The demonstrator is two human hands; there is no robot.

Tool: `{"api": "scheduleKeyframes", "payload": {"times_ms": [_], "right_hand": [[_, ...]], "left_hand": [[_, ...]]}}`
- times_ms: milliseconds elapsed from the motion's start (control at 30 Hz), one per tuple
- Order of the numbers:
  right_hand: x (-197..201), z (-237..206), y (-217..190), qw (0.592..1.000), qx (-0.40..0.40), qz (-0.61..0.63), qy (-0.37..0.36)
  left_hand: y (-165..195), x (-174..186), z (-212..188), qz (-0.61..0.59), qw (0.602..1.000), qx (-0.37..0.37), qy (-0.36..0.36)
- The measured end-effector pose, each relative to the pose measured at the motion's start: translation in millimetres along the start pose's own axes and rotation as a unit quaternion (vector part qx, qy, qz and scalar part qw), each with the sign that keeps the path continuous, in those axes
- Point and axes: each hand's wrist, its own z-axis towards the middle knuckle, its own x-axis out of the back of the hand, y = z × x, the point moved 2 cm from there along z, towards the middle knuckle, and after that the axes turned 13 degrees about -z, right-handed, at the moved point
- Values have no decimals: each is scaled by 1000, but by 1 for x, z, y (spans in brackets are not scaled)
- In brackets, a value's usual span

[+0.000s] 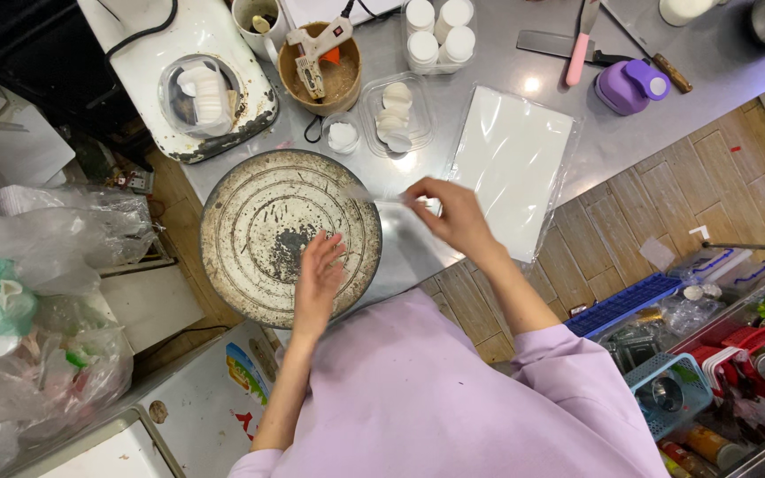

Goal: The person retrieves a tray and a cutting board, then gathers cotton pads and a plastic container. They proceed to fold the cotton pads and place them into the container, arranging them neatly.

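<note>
A round, stained metal turntable (258,204) lies on the steel counter in front of me. My left hand (319,276) rests flat on its near right part, fingers spread. My right hand (450,212) hovers just right of the turntable, pinching a thin clear strip (381,198) that stretches left over the disc's edge. A stack of white sheets in a clear sleeve (513,168) lies just beyond my right hand.
Behind the turntable stand a clear tray of white discs (395,115), a small cup of white powder (343,134), a brown bowl holding a glue gun (319,55), white bottles (438,34), a purple punch (630,86) and knives (577,44). Plastic bags (37,301) sit left; crates (719,354) right.
</note>
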Motion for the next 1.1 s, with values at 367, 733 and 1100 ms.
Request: {"api": "scheduleKeyframes", "payload": {"times_ms": [367, 733, 1100], "right_hand": [[-58, -12, -65, 950, 231, 180, -109], [-89, 3, -75, 972, 141, 150, -117], [-50, 36, 29, 986, 127, -110, 10]], "left_hand": [[21, 28, -11, -187, 973, 22, 136], [16, -2, -17, 200, 971, 95, 93], [-11, 12, 1, 443, 886, -134, -45]]}}
